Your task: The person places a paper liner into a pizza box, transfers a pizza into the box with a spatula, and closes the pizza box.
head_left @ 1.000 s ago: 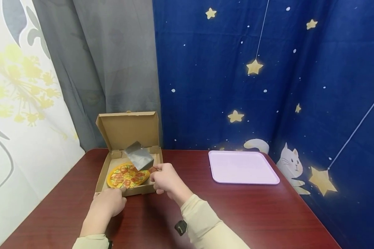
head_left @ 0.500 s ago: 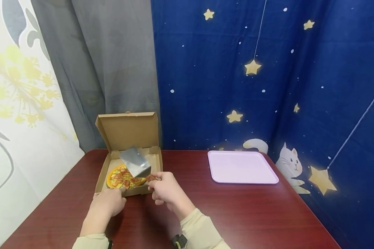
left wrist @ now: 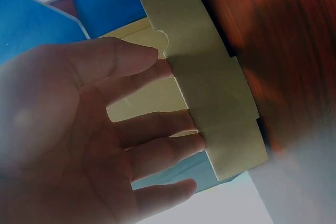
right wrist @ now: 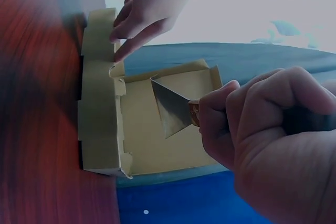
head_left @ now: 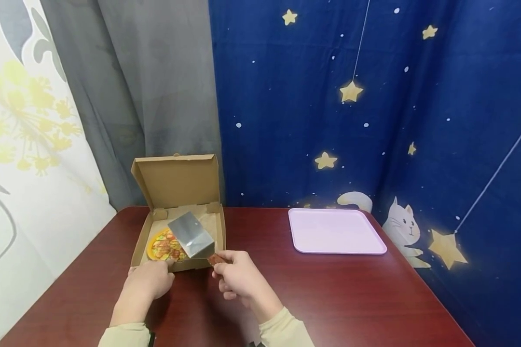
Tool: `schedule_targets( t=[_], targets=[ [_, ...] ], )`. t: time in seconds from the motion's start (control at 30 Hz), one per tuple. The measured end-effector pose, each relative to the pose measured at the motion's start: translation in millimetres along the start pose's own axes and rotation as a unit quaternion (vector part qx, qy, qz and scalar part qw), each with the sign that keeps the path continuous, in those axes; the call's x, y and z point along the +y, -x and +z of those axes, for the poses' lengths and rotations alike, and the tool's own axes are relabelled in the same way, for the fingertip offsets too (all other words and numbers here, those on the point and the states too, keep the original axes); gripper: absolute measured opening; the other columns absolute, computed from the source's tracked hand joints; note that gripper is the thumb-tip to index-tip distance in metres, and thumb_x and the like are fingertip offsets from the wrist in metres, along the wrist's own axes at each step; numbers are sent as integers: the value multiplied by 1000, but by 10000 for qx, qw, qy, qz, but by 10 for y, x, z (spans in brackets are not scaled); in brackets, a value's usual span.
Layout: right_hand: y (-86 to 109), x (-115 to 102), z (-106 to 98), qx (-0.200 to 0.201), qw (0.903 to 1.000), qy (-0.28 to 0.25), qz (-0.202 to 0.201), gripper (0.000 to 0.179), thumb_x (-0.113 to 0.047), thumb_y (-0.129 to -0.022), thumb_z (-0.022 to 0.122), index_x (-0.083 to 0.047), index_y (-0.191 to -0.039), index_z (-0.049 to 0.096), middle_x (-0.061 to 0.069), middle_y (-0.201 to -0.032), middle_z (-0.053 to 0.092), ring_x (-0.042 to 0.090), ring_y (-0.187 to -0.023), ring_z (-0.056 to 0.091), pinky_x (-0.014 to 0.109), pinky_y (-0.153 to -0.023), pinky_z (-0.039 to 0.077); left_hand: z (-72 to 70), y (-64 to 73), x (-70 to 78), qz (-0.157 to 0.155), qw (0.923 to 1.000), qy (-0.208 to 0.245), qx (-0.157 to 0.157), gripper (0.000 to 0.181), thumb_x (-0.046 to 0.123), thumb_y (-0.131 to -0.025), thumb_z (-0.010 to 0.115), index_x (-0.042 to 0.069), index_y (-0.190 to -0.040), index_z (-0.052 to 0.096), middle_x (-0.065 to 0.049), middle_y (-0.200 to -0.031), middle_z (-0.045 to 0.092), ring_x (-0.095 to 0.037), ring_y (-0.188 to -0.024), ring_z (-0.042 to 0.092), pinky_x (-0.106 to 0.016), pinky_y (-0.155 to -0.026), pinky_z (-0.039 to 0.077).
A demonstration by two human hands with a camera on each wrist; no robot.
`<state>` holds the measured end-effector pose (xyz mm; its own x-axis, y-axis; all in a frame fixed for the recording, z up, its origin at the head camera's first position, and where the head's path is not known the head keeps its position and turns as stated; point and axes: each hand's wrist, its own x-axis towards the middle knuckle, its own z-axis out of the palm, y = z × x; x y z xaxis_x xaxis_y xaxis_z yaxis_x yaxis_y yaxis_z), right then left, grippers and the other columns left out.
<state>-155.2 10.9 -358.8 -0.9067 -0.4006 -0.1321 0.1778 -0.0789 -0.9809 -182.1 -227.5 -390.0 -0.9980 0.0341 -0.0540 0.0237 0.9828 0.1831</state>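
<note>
A metal spatula (head_left: 191,233) with a brown handle is in my right hand (head_left: 241,278), whose fingers curl round the handle. Its broad blade slants over the pizza (head_left: 161,246), hiding the right part of it in the head view. The pizza, with an orange rim and colourful topping, lies in the open cardboard box (head_left: 139,243). At the front wall of that box is my left hand (head_left: 149,282). In the left wrist view its fingers (left wrist: 157,153) are spread and nearly straight, fingertips right at the top edge of the box wall (left wrist: 220,103).
The box lid (head_left: 178,183) stands raised at the back, close to the grey curtain (head_left: 173,82). A pale pink tray (head_left: 336,231) lies on the right side of the dark red table (head_left: 351,294). Behind the table hangs a blue star-patterned curtain (head_left: 278,120).
My right hand has come down and slightly right, toward me, carrying the spatula; the blade has lowered and now covers more of the pizza. The left hand has stayed at the box's front wall.
</note>
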Motion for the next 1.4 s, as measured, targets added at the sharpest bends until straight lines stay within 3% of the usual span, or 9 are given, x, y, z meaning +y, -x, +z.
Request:
schedule_targets(
  t=[0.47,1.4],
  targets=[
    [83,-43,-3,-14,9998,-166,-129,42,2,-98,50,1,-139,61,3,-82,53,3,-48,27,15,-40,18,9,-2,-7,-46,10000,-30,-60,45,19,-97,64,1,-139,68,-37,-129,68,-56,-118,67,-77,-92,47],
    [208,-28,-44,-61,9997,-198,-132,52,0,-101,49,2,-153,49,4,-85,54,5,-47,24,17,-40,15,-23,32,-2,-7,10000,11,3,45,20,-98,64,1,-139,68,-35,-131,69,-56,-120,66,-75,-92,48]
  ],
)
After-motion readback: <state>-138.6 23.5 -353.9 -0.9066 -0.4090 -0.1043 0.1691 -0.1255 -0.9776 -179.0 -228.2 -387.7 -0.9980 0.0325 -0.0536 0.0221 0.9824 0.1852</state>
